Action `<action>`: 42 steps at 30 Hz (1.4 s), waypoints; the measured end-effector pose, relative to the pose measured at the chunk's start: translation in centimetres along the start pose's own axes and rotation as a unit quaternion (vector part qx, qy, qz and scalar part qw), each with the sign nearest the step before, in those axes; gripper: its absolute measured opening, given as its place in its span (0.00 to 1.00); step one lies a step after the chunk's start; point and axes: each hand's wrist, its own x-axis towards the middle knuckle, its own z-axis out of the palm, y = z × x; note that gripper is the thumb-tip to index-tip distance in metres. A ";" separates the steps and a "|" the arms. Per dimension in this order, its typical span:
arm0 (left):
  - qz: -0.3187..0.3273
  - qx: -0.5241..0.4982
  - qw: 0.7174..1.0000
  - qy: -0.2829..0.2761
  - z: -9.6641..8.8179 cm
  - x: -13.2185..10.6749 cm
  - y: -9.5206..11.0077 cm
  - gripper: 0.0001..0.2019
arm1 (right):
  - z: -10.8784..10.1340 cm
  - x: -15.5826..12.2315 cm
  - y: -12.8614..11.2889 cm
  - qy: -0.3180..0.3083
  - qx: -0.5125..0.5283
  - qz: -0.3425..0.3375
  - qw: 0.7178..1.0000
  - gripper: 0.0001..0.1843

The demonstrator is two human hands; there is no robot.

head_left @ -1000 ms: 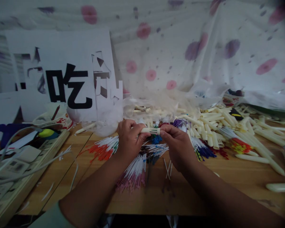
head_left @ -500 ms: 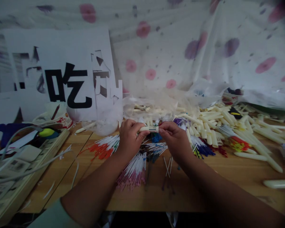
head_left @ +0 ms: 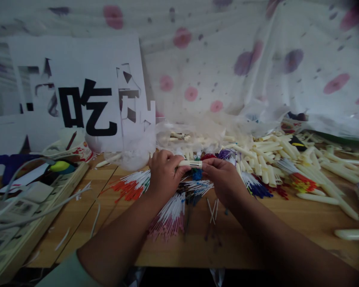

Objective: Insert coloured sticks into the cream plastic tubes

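Note:
Over the middle of the table, a cream pen barrel with dark slots lies level between my hands. My left hand is closed round its left end, with the thumb along the near side. The fingers of my right hand pinch at its slotted right end; whether they also hold a small part there is hidden. Below and around the hands are fanned bundles of thin white pen refills with coloured ends: orange ones to the left, pink ones nearest me, blue ones to the right.
A heap of cream barrels spreads over the table's right side. At the left are a power strip with cables and a glue gun. White boards with cut-out characters lean at the back, before a spotted plastic curtain.
Both hands and the barrel have shifted very slightly right in the picture, along with the whole scene. The barrel seems turned a little, its slots showing differently. The grip is the same.

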 end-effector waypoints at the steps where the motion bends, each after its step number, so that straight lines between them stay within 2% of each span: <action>1: 0.003 0.007 1.000 0.005 -0.1 0.0 0.1 0.15 | 0.1 -0.1 0.0 0.001 0.012 0.001 1.000 0.08; 7: -0.001 0.017 1.000 0.018 -0.3 0.0 0.1 0.16 | 0.1 -0.4 -0.2 0.009 0.015 -0.057 0.998 0.06; 13: -0.020 0.010 1.000 0.013 -0.3 0.0 0.1 0.17 | 0.5 -0.6 -0.1 -0.019 0.017 -0.082 0.996 0.05; 16: -0.049 -0.055 0.997 -0.017 0.1 0.1 -0.4 0.18 | 0.1 -0.3 -0.4 -0.006 -0.016 -0.104 0.994 0.06; 18: -0.078 -0.135 0.987 -0.043 0.4 0.3 -1.0 0.19 | -1.0 0.3 -1.0 0.026 -0.103 -0.165 0.981 0.06; 20: -0.114 -0.236 0.962 -0.072 0.6 0.4 -1.5 0.21 | -2.8 1.2 -1.7 0.029 -0.230 -0.228 0.946 0.06; 21: -0.134 -0.290 0.944 -0.087 0.7 0.5 -1.7 0.22 | -3.8 1.7 -2.0 0.005 -0.294 -0.240 0.925 0.06; 23: -0.167 -0.383 0.900 -0.126 0.7 0.5 -1.8 0.22 | -5.5 2.6 -2.3 -0.111 -0.402 -0.222 0.882 0.06; 25: -0.190 -0.421 0.870 -0.171 0.5 0.4 -1.6 0.22 | -6.4 3.1 -2.3 -0.249 -0.490 -0.173 0.817 0.06; 27: -0.199 -0.408 0.868 -0.203 0.3 0.4 -1.3 0.20 | -6.4 3.3 -2.0 -0.325 -0.565 -0.139 0.745 0.07; 29: -0.194 -0.383 0.877 -0.218 0.1 0.4 -1.0 0.18 | -6.0 3.1 -1.6 -0.339 -0.615 -0.137 0.699 0.08; 33: -0.171 -0.373 0.879 -0.241 -0.3 0.5 -0.7 0.16 | -5.0 2.3 -1.7 -0.389 -0.621 -0.167 0.659 0.10; 38: -0.167 -0.407 0.857 -0.267 -0.2 0.4 -0.6 0.14 | -3.9 1.2 -1.9 -0.491 -0.578 -0.186 0.624 0.10; 42: -0.177 -0.427 0.845 -0.271 0.1 0.3 -0.6 0.12 | -3.1 1.0 -0.9 -0.520 -0.587 -0.208 0.584 0.08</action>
